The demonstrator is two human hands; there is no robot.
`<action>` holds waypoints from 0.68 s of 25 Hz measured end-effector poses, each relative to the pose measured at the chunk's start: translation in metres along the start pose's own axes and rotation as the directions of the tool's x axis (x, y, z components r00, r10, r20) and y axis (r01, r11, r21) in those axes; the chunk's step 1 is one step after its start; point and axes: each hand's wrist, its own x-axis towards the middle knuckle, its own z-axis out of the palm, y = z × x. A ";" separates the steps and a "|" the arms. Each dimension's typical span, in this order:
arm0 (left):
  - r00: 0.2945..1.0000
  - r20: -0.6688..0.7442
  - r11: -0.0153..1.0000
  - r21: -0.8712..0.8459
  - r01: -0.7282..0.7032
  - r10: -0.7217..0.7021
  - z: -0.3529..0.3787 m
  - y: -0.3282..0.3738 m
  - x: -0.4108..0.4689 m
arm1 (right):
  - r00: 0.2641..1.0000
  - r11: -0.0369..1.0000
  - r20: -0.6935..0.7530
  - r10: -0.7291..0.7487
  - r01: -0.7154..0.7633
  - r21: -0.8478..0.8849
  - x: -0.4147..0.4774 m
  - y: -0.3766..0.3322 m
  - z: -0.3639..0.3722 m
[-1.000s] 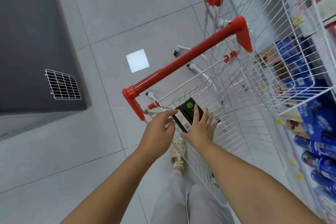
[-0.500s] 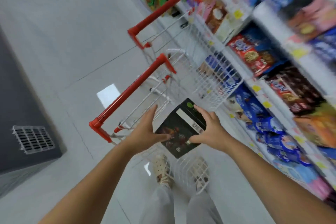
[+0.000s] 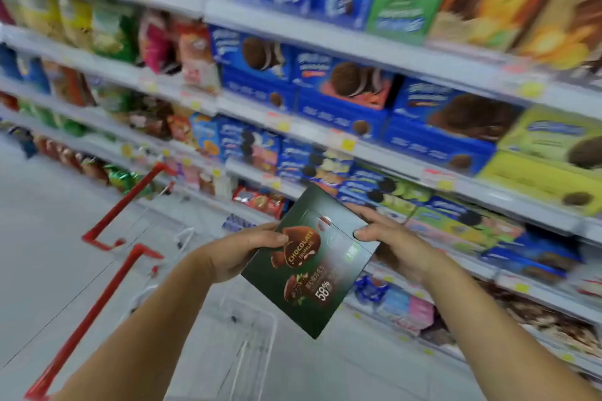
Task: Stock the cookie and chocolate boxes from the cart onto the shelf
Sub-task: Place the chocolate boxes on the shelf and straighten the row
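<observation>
Head view: dark green chocolate box (image 3: 312,265) tilted, face up, above cart (image 3: 97,299). Gripped at its 9 o'clock edge by left hand (image 3: 234,252), at 2 o'clock by right hand (image 3: 392,239); thumbs on top, fingers curled behind. Shelf (image 3: 387,156) at 1 o'clock.

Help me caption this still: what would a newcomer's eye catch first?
The dark green chocolate truffles box, held at centre by the left hand and right hand on its two sides. Behind it, rows of blue cookie boxes fill the shelves at the right, and the cart's red handles slant at lower left.
</observation>
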 end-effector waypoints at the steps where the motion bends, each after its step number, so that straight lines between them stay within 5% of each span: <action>1: 0.999 -0.033 0.999 -0.035 -0.020 0.019 0.030 0.005 0.010 | 0.990 0.999 -0.139 -0.020 0.026 0.041 -0.023 0.007 -0.018; 4: 0.995 -0.086 0.996 -0.067 -0.060 0.054 0.145 0.016 0.046 | 0.895 0.987 -0.444 -0.038 0.103 0.123 -0.101 0.036 -0.075; 7: 0.992 -0.095 0.988 -0.117 -0.096 0.085 0.256 0.025 0.086 | 0.865 0.956 -0.499 -0.054 0.189 0.224 -0.178 0.054 -0.134; 14: 0.981 0.143 0.991 -0.014 -0.132 0.133 0.449 0.065 0.165 | 0.721 0.839 -0.693 0.001 0.377 0.392 -0.333 0.056 -0.284; 17: 0.954 0.230 0.981 -0.017 -0.195 0.194 0.499 0.079 0.208 | 0.684 0.679 -0.730 -0.004 0.538 0.500 -0.375 0.065 -0.335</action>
